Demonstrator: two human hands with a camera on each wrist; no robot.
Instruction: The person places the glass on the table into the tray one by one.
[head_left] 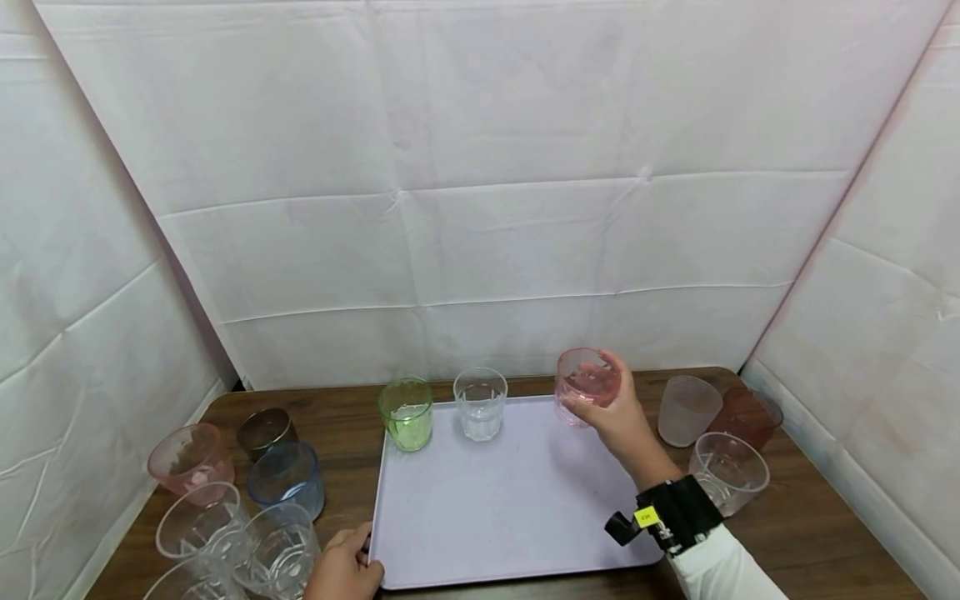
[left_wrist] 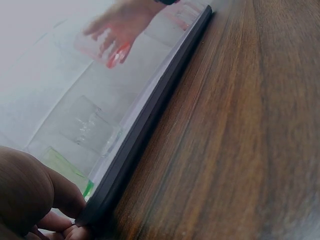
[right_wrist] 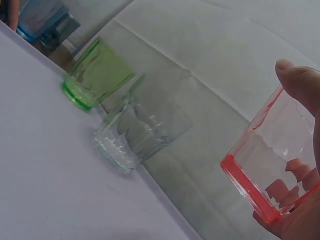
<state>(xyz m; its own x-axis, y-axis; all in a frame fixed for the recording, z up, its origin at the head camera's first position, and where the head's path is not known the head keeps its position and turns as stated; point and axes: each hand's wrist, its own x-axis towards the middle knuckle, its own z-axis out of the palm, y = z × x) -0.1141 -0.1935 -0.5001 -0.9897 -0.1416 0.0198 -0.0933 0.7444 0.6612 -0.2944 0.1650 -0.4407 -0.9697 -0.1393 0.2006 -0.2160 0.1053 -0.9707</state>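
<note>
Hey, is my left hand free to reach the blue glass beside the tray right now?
Probably yes. The left hand only grips the tray at its near left corner, and the blue glass stands close by on the table. Clear glasses crowd the path, so lift over them.

Right hand (right_wrist: 300, 165) gripping a pink glass (right_wrist: 272, 165) above the tray's far edge, thumb on its side, fingers showing through it, clear glass (right_wrist: 137, 135) and green glass (right_wrist: 95, 75) standing along that edge of the pale tray (right_wrist: 55, 180), blue glass (right_wrist: 37, 17) beyond the far corner
</note>
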